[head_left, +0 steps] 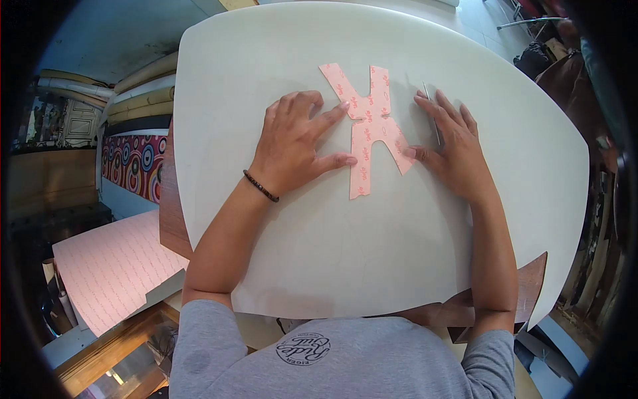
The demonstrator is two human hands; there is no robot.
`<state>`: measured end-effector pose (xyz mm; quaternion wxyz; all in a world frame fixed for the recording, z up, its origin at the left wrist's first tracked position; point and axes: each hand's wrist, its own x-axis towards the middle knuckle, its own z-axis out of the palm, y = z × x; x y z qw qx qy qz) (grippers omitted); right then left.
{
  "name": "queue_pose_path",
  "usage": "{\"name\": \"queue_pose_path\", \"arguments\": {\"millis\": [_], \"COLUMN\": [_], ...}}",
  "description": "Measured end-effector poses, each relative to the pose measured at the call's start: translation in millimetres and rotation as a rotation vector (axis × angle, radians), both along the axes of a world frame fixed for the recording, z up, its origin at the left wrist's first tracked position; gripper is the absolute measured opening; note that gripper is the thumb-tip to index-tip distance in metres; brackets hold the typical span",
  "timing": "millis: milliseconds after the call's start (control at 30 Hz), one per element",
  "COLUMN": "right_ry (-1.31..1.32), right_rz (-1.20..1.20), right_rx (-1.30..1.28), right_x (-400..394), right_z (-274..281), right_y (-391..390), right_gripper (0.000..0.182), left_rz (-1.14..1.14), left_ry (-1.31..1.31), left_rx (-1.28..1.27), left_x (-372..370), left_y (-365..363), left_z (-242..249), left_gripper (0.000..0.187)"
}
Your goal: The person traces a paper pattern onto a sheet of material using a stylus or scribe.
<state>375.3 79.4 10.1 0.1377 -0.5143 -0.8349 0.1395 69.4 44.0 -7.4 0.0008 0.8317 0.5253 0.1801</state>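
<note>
Pink cutouts (361, 159) stretched away between, and touching, our spread left hand (289, 139) and half-open right hand (460, 147), its grip on the thin tool (426, 89) unclear.

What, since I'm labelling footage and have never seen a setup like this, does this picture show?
There is no machine here: these are a person's own bare hands. The single picture comes from a camera worn on their head, looking forward and down, so their grey shirt shows at the bottom.

In front of them is a broad white work surface. On it lies a pink printed cutout, roughly X-shaped; I can't tell whether it is one piece or two.

The left hand touches its left side with spread fingers. The right hand has its thumb on the lower right leg. A thin, rod-like tool runs by the right fingers; whether it is gripped is unclear.
</note>
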Motion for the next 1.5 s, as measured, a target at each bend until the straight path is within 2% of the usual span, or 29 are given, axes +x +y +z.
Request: {"name": "queue_pose_path", "arguments": {"millis": [500,1067,1233,1500], "right_ry": [-0.024,0.043,0.076,0.044], "right_rz": [-0.002,0.006,0.060,0.012], "right_rx": [0.056,0.003,0.035,0.005], "right_x": [-0.1,7.4,12.0,7.7], "right_z": [-3.4,-4.7,-11.4,-5.1], "right_y": [-1.2,1.4,4.0,2.4], "right_gripper": [0.086,0.087,0.088,0.089], "left_rz": [0.013,0.021,0.005,0.013], "left_ry": [0.000,0.035,0.035,0.032], "left_rx": [-0.011,-0.046,-0.007,0.013], "left_x": [-0.3,-1.2,-1.6,-0.1], "left_y": [-0.2,-0.4,1.3,-0.7], "left_z": [0.2,-1.9,-2.5,-3.5], "left_gripper": [0.079,0.081,0.082,0.081]}}
